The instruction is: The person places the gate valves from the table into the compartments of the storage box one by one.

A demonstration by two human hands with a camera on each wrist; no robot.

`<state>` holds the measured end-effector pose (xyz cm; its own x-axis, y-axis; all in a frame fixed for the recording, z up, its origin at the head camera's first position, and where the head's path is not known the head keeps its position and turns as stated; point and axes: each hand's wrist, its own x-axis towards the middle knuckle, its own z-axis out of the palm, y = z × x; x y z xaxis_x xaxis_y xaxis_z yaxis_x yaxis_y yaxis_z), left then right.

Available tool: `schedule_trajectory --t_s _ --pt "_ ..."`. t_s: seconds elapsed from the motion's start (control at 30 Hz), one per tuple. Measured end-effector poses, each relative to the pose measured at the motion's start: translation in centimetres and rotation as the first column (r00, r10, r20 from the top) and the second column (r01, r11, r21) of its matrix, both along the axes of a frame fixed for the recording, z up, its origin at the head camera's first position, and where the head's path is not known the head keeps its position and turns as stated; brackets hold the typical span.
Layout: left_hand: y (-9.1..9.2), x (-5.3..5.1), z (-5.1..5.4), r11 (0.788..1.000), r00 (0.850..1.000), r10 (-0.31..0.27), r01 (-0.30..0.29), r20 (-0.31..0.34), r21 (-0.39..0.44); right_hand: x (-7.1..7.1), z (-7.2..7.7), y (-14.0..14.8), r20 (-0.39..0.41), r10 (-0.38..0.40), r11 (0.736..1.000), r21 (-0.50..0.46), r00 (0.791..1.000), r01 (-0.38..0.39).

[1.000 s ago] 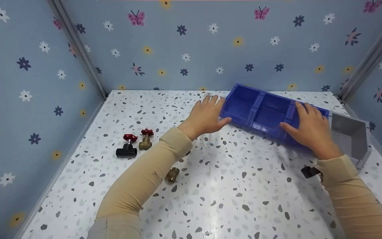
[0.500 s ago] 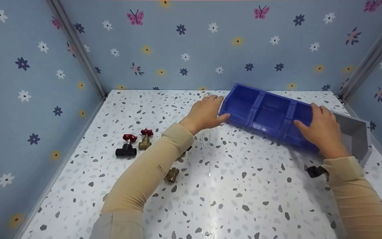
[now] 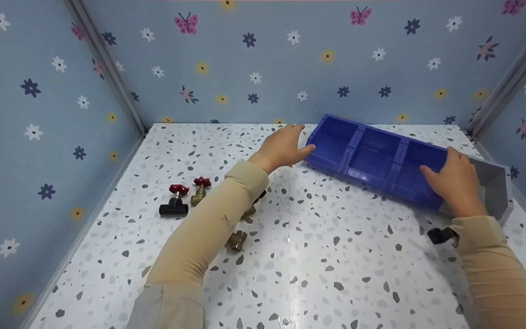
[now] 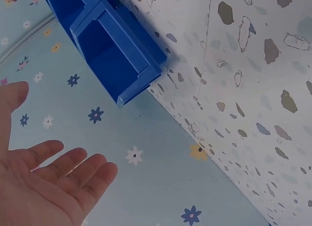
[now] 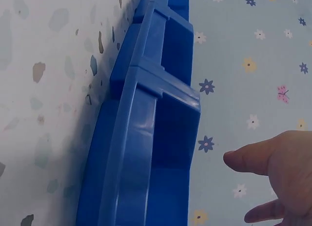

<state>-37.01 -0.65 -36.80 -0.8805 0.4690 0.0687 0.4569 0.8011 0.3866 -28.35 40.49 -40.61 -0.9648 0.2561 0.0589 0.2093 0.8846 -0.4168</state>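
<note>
A row of three joined blue bins (image 3: pixel 372 157) lies at an angle on the speckled table, with a grey bin (image 3: pixel 496 185) at its right end. Beside the row's left end is my left hand (image 3: pixel 281 148), thumb and fingers extended. In the left wrist view that hand (image 4: pixel 53 187) is apart from the blue plastic, palm showing. My right hand (image 3: pixel 457 183) is at the row's right end, near the grey bin; some of its fingers are hidden. The right wrist view has the right hand (image 5: pixel 287 177) with thumb extended, and no contact with the blue bins shows there.
On the left of the table stand a black tee valve (image 3: pixel 174 209) and a brass valve (image 3: pixel 198 197), both with red handwheels. Two brass fittings, one of them a short piece (image 3: pixel 239 241), lie partly behind my left sleeve (image 3: pixel 199 233). Patterned walls border the table.
My right hand has slid rightward, from over the third blue bin to the row's right end. The left hand has shifted slightly up and away. The bins look unmoved.
</note>
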Motion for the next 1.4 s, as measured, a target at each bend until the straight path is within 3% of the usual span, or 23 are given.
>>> schedule_trajectory --t_s 0.23,0.73,1.03,1.4 --pt "0.2 -0.9 -0.3 0.990 0.997 0.030 -0.039 0.074 0.134 0.0 -0.7 1.5 0.019 -0.029 0.998 -0.048 0.999 0.030" --pt "1.2 -2.7 -1.7 0.957 0.978 0.032 -0.089 0.205 0.276 0.0 -1.8 3.1 0.054 -0.079 0.987 -0.133 0.995 0.086" --pt "1.3 -3.8 -2.8 0.942 0.971 0.040 -0.116 0.237 0.314 0.1 -2.0 3.4 0.077 -0.074 0.991 -0.103 0.994 0.082" --pt "2.0 -4.0 -3.8 0.951 0.959 0.052 -0.132 0.278 0.278 0.1 -1.9 3.2 0.082 -0.077 0.990 -0.111 0.994 0.086"
